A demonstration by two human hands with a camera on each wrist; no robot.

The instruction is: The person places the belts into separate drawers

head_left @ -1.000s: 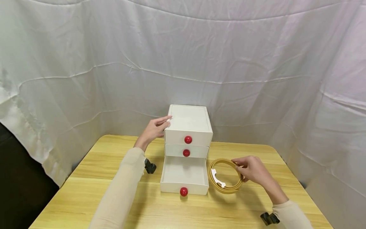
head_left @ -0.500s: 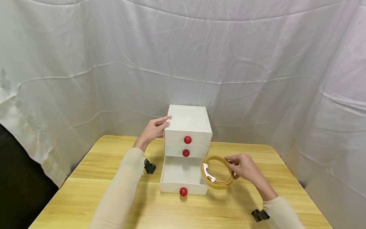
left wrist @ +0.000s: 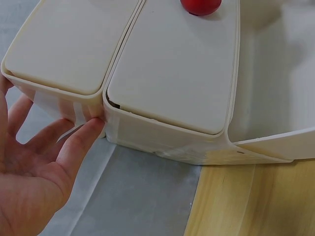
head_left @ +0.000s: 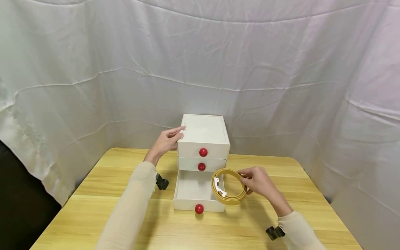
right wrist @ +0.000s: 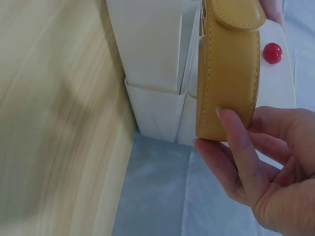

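Right hand (head_left: pixel 257 180) grips a coiled belt (head_left: pixel 228 187) above the open drawer (head_left: pixel 198 194); left hand (head_left: pixel 164 142), fingers straight, steadies the cabinet (head_left: pixel 203 133).

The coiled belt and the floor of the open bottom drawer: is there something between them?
No. In the head view the coiled belt, held by the right hand, hangs over the right wall of the bottom drawer; the drawer's floor is bare.

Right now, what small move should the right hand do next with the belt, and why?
Probably carry the coiled belt slightly further left and lower it. The right hand holds it over the right wall of the open bottom drawer, not yet inside, while the left hand steadies the drawer unit.
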